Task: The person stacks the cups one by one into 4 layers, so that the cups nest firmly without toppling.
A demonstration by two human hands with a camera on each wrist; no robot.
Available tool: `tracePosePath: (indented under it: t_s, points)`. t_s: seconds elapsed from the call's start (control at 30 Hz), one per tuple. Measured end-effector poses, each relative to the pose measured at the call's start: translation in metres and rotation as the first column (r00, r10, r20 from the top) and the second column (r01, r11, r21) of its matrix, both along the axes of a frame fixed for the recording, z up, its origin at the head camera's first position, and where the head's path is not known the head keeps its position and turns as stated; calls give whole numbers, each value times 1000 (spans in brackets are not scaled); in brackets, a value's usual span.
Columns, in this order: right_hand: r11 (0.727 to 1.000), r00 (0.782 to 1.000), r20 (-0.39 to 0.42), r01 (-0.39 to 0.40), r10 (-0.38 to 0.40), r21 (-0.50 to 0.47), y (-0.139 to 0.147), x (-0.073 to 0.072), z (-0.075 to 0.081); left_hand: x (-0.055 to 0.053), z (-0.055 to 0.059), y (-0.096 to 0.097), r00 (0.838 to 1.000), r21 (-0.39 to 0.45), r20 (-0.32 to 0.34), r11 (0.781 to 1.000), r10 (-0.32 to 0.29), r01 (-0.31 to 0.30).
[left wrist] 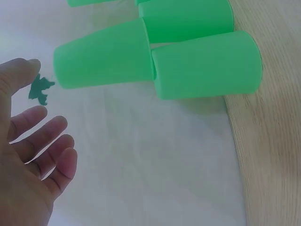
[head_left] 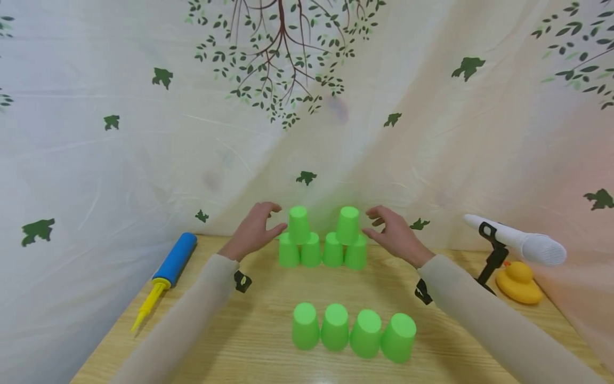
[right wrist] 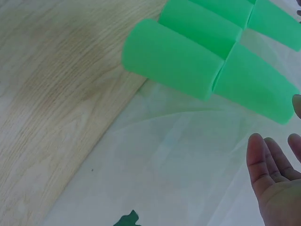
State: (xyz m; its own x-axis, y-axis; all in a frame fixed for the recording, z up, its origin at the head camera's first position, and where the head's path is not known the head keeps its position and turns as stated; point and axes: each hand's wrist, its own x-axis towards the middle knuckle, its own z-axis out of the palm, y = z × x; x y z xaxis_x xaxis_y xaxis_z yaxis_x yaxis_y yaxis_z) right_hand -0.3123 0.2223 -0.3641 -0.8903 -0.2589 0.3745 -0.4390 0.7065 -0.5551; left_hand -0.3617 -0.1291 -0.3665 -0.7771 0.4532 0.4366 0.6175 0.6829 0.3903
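Two small stacks of green upside-down cups stand near the back edge of the table, each with one cup resting across two. My left hand (head_left: 256, 226) is beside the left stack's top cup (head_left: 299, 225), fingers relaxed and apart from it. Beside the right stack's top cup (head_left: 348, 225) is my right hand (head_left: 394, 234), also holding nothing, its fingers loosely bent. In the left wrist view a gap shows between the hand (left wrist: 35, 150) and the top cup (left wrist: 103, 56). The right wrist view shows the hand (right wrist: 277, 179) below its top cup (right wrist: 256, 84).
Nearer the front, several green cups (head_left: 334, 328) stand upside down in a row. A blue and yellow hand pump (head_left: 175, 260) lies at left. At right are a white microphone-like object (head_left: 515, 240) on a black stand and a yellow rubber duck (head_left: 519, 282). A leaf-printed curtain (head_left: 412, 160) hangs behind.
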Motion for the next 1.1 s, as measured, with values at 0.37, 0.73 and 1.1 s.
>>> tracePosePath:
  t_s: [0.37, 0.73, 1.1]
  points:
    - [995, 997, -34, -72, 74, 70, 3, 40, -2, 37, -8, -22, 994, -9, -84, 998, -66, 65]
    - [965, 976, -75, -186, 203, 184, -4, 87, -8, 73, -24, -23, 965, -46, -98, 970, -242, 238]
    - [926, 946, 8, -318, 324, 205, -5, 123, -28, 112, -41, 2, 907, -78, 90, 905, -412, 419]
